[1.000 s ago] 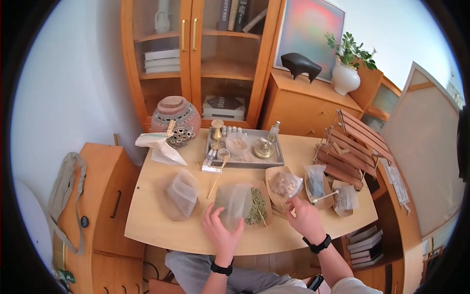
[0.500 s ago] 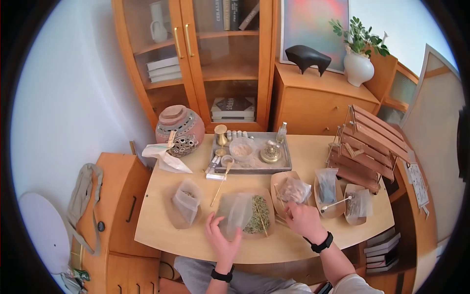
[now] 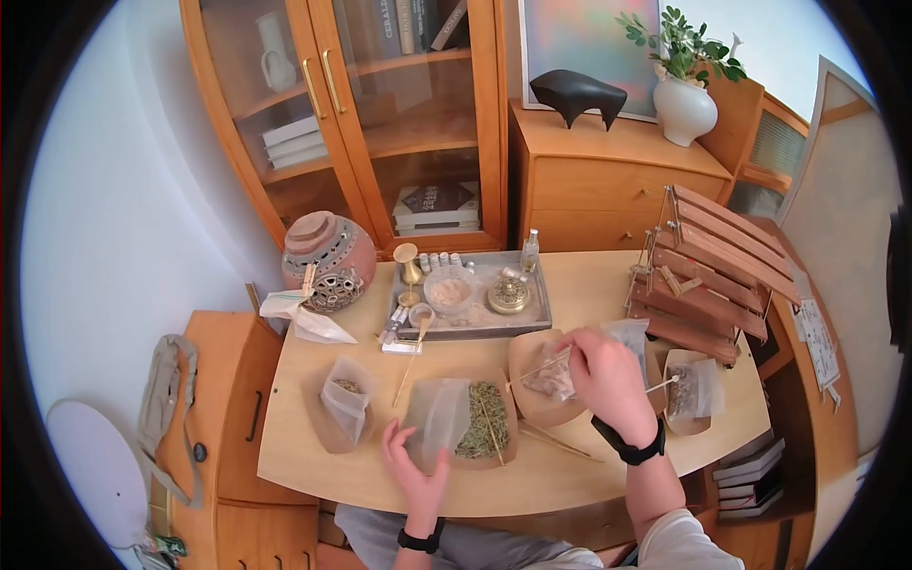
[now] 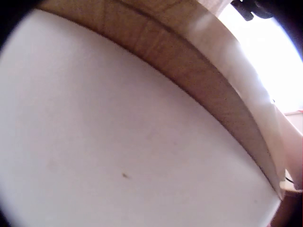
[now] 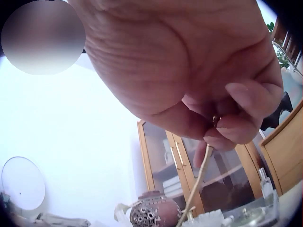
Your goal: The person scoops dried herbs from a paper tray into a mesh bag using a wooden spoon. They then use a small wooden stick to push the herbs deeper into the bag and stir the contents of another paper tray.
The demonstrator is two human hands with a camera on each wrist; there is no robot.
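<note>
In the head view my right hand (image 3: 608,375) is over the boat-shaped tray (image 3: 525,347) that holds a clear bag of pinkish chunks (image 3: 551,380). Thumb and fingertips pinch a thin bamboo stick (image 3: 540,367), which slants down to the left. The right wrist view shows this jointed stick (image 5: 201,171) coming out below the curled fingers. My left hand (image 3: 415,475), fingers apart and relaxed, is at the near left edge of a translucent bag (image 3: 439,418). This bag lies over a tray of dried green herbs (image 3: 486,427) with another thin stick (image 3: 491,427) across them.
Several thin sticks (image 3: 560,444) lie near the table's front. Left is a tray with an open bag (image 3: 345,404); right, a bag of dark bits (image 3: 693,389). Behind are a grey tray (image 3: 475,332) of brass and glass items, a clay pot (image 3: 328,261) and a slatted wooden rack (image 3: 712,275).
My right hand has taken up the stick from the pinkish tray and moved away from me, above that tray. The left hand stays by the translucent bag. The head view has shifted.
</note>
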